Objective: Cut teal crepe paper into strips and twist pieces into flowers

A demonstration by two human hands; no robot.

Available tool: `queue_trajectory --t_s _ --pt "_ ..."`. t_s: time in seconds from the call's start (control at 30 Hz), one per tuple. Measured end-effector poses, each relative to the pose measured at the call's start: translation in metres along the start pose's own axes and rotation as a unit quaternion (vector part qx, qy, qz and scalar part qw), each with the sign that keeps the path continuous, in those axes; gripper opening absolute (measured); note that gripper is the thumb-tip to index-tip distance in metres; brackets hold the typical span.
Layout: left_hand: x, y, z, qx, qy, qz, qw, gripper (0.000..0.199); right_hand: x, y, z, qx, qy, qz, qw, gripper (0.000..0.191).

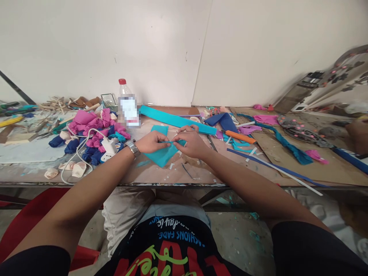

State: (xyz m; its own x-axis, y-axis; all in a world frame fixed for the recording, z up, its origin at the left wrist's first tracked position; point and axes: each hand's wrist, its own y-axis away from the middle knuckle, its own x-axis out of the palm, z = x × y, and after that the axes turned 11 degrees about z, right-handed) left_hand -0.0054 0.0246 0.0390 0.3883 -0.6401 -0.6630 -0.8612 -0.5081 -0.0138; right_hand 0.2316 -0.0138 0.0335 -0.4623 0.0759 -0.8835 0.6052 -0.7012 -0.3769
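A turquoise sheet (161, 156), paper or cloth, hangs at a slant between my hands just over the table. My left hand (151, 142), with a metal watch on its wrist, pinches the sheet's upper edge between thumb and fingers. My right hand (189, 142) is closed on the same edge a little to the right, its fingertips near those of the left. A narrow fold or strip of the turquoise material shows between the two hands. Behind them lies a long turquoise band (178, 119). To the right is an orange-handled cutter (240, 137).
Crumpled pink and blue bundles (94, 128) lie at left around a white power strip (107, 155) with a charger and cable. A red-capped bottle (125, 90) stands at the back. Blue and white strips (276, 168) cross the right side, beside cardboard (339, 168).
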Motion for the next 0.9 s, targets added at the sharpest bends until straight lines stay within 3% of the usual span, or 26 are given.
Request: queue_trajectory --t_s 0.43,0.6,0.9 --pt "-0.0018 -0.0011 -0.0050 -0.014 0.090 -0.014 0.996 0.027 0.0000 0.0012 0.0029 -0.027 0.028 -0.040 0.998 0.014" --pt "-0.0002 -0.0014 -0.0045 -0.020 0.067 -0.041 0.997 0.041 -0.0004 0.0020 0.0038 -0.030 0.042 -0.035 0.998 0.020" --pt "0.0029 -0.0022 -0.0019 -0.011 0.063 -0.041 0.997 0.043 -0.0008 0.0016 0.0033 -0.026 0.041 -0.023 0.999 0.016"
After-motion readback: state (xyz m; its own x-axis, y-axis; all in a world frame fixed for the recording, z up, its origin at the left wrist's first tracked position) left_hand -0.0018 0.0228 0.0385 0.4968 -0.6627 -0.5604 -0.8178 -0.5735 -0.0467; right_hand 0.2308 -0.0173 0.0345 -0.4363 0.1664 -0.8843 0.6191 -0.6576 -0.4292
